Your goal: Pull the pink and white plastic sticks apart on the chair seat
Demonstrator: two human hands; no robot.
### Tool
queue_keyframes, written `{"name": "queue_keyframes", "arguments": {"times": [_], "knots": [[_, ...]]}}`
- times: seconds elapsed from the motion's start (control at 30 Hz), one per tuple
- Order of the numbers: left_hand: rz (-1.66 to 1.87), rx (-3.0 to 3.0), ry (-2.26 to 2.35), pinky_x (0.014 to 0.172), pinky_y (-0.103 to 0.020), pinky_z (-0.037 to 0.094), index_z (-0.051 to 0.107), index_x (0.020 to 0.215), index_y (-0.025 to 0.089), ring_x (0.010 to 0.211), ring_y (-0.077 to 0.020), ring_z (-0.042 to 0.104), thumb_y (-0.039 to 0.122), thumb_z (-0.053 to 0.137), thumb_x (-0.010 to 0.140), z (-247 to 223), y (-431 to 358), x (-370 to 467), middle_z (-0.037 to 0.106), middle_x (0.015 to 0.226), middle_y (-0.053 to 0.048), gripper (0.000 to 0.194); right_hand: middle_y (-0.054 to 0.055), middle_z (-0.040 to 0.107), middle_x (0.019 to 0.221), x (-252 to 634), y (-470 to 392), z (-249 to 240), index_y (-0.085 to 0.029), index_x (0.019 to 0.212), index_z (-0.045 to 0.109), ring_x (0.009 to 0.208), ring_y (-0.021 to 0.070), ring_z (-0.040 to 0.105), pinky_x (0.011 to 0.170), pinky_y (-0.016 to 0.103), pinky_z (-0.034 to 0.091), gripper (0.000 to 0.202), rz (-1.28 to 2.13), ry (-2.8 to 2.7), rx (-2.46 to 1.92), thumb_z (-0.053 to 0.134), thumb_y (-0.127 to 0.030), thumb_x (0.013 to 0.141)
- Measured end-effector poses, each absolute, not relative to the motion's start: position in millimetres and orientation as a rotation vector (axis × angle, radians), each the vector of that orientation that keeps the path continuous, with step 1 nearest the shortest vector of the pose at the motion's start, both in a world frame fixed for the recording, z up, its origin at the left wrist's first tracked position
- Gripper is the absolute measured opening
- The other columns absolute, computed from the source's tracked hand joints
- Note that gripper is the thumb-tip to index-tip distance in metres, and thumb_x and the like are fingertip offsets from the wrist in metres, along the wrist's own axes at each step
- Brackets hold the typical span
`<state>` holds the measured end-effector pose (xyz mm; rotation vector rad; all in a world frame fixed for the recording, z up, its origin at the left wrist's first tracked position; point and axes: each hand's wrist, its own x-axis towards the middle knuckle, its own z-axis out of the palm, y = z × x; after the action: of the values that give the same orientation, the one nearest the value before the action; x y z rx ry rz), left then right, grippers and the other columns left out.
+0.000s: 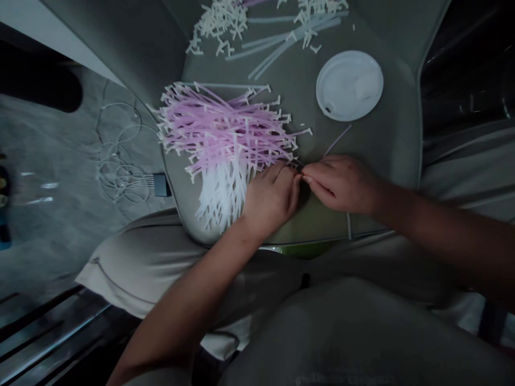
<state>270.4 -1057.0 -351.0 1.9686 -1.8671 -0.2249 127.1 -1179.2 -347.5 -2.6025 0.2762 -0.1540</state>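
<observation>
My left hand (273, 195) is closed beside a heap of pink sticks (225, 123) with pale end pieces. White sticks (221, 193) fan out below the pink ones, partly behind that hand. Fingertips of both hands meet over the grey seat (386, 155). My right hand (341, 183) is pinched closed; whatever lies between the fingertips is too small to make out. One thin stick (338, 139) slants up from behind the right hand, and another pale stick (350, 225) lies below the right wrist.
A white plate (341, 86) with a whitish piece on it sits at the upper right. Small white connectors (223, 21) and loose clear sticks (281, 42) lie at the top. Left of the seat, coiled cables (116, 155) run to a dark box (161, 185).
</observation>
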Motion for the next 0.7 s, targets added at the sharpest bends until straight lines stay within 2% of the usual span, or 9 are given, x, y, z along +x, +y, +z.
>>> {"name": "queue_keyframes", "arguments": {"times": [0.3, 0.7], "knots": [[-0.316, 1.904, -1.68, 0.068, -0.03, 0.04, 0.051, 0.086, 0.019, 0.074, -0.0162, 0.056, 0.031, 0.029, 0.103, -349.7, -1054.6, 271.3, 0.06, 0.079, -0.004, 0.031, 0.006, 0.067, 0.079, 127.2, -1178.0, -345.6, -0.015, 0.09, 0.064, 0.071, 0.0159, 0.056, 0.066, 0.029, 0.033, 0.025, -0.274, 0.326, -2.489, 0.042, -0.025, 0.097], [-0.304, 1.962, -1.738, 0.067, -0.031, 0.039, 0.048, 0.083, 0.021, 0.074, -0.0174, 0.055, 0.032, 0.026, 0.103, -350.3, -1055.9, 270.6, 0.058, 0.077, -0.005, 0.032, 0.003, 0.06, 0.067, 128.2, -1178.6, -345.9, -0.018, 0.078, 0.06, 0.062, 0.015, 0.049, 0.063, 0.03, 0.03, 0.027, -0.228, 0.316, -2.558, 0.039, -0.024, 0.095]]}}
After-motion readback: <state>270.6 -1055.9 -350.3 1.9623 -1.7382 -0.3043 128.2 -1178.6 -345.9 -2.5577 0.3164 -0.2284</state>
